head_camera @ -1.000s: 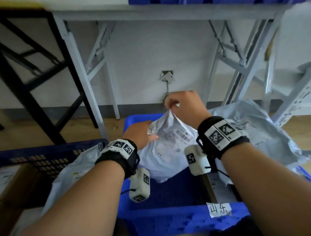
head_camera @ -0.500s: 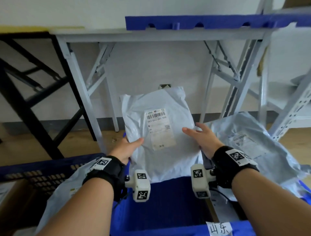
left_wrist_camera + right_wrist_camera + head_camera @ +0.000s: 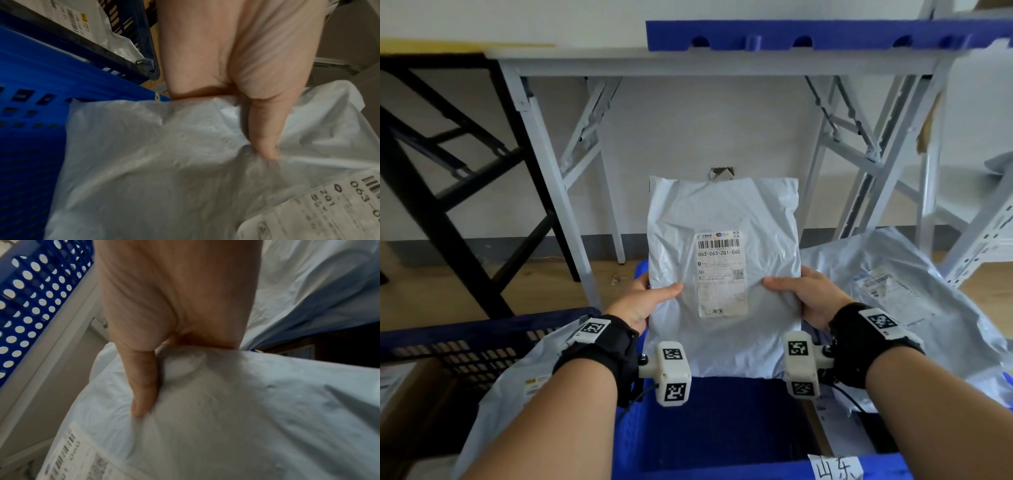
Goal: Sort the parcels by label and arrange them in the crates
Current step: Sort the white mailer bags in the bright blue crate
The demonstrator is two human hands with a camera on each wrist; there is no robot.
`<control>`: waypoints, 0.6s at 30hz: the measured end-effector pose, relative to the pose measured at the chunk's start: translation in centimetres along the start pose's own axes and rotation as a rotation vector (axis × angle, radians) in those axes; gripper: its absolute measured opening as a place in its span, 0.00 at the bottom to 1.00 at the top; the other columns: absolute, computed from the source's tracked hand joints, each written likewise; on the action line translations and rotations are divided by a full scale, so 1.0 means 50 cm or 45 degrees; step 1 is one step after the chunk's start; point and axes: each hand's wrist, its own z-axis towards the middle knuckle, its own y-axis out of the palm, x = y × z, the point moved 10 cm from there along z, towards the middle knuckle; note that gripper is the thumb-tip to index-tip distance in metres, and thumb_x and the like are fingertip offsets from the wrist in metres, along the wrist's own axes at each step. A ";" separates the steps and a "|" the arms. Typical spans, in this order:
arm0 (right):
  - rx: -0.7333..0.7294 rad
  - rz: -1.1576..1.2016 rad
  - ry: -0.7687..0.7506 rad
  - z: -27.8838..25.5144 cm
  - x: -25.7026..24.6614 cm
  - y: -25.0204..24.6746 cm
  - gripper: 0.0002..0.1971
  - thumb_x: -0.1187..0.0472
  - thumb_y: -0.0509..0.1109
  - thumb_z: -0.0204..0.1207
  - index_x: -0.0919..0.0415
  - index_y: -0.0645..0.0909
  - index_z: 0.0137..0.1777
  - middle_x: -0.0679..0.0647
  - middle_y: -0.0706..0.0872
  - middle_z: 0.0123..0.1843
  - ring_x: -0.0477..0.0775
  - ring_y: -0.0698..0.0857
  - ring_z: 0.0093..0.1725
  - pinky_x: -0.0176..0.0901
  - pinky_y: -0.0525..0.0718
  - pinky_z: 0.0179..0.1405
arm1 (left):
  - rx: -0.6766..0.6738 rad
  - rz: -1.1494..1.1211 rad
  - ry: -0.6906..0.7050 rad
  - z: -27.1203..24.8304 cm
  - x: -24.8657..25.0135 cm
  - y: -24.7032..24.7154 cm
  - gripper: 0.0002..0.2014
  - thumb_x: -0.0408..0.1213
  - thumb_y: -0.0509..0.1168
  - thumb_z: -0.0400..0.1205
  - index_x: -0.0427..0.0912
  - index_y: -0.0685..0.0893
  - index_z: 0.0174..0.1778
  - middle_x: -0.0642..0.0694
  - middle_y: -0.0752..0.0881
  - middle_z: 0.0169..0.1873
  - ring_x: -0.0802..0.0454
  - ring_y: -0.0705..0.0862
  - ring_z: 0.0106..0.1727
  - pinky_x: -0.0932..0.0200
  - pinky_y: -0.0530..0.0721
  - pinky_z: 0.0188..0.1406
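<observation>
**Grey parcel held upright over blue crate, label facing you**

You stand over a wooden floor [image 3: 431, 291] by a pale wall, with a white folding table [image 3: 688, 65] straight ahead and a black-framed table [image 3: 431, 178] to its left. A blue tray [image 3: 825, 34] sits on the white tabletop's edge. Both your hands grasp the grey parcel [image 3: 722, 212]: the left hand [image 3: 643, 301] pinches its left edge with the thumb on the front, and the right hand [image 3: 804, 294] pinches the right edge the same way. The parcel hangs upright above the blue crate [image 3: 722, 428], its shipping label [image 3: 720, 274] reading 063-063-ZQ1-060. A handwritten tag [image 3: 835, 467] is stuck on the crate's near rim. A darker crate [image 3: 465, 342] adjoins it on your left, with another grey bag [image 3: 517, 394] draped over its rim; a large grey bag [image 3: 911, 308] lies to your right. Open air lies between the parcel's top edge and the tabletop.
</observation>
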 end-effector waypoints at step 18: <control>-0.093 0.066 -0.014 0.002 0.004 0.025 0.16 0.75 0.72 0.72 0.64 0.82 0.59 0.62 0.89 0.54 0.58 0.90 0.46 0.48 0.90 0.42 | 0.058 0.184 0.007 0.006 -0.006 -0.020 0.20 0.32 0.74 0.77 0.41 0.77 0.62 0.45 0.86 0.55 0.49 0.84 0.56 0.52 0.81 0.61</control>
